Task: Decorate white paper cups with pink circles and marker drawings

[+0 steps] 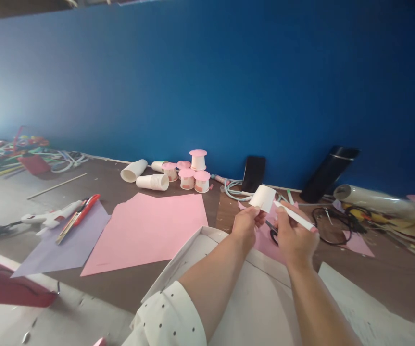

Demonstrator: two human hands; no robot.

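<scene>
A small white paper cup (264,197), turned upside down, is pinched in my left hand (246,225). Beside it my right hand (296,238) is closed around a white marker (296,217) with a pink end, its tip close to the cup's side. Both hands hover over pink paper (269,241) and dark-handled scissors (273,234), partly hidden by my hands. To the left, along the wall, several upturned cups with pink paper discs on top (202,181) are grouped, one standing on the others. Near them lie a stack of white paper cups (153,182) and a larger white cup (134,171).
Pink sheets (157,226) and a purple sheet (66,245) cover the table's left side, with a red box cutter (78,217) and a glue gun (54,215) on the purple one. A phone (254,174) and black bottle (328,175) lean against the blue wall. A white board (254,298) lies beneath my arms.
</scene>
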